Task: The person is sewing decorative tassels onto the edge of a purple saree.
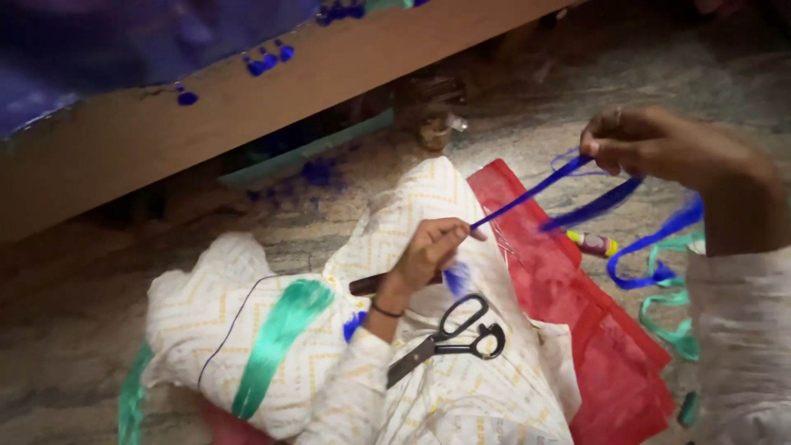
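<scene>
Blue ribbon (pixel 527 195) runs taut between both hands above a red cloth (pixel 568 288). Left hand (pixel 428 251) pinches its lower end and also grips a dark handle (pixel 367 285). Right hand (pixel 659 144) clenches the upper end. Black scissors (pixel 449 338) lie on the lap, just beside the left wrist.

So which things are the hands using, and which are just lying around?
In use:
- blue ribbon, stretched between both hands
- left hand, pinching one end; a dark stick shows behind it
- right hand, holding the other end

Lying about:
- black scissors on the cream cloth
- green ribbon
- red sheet
- small tube
</scene>
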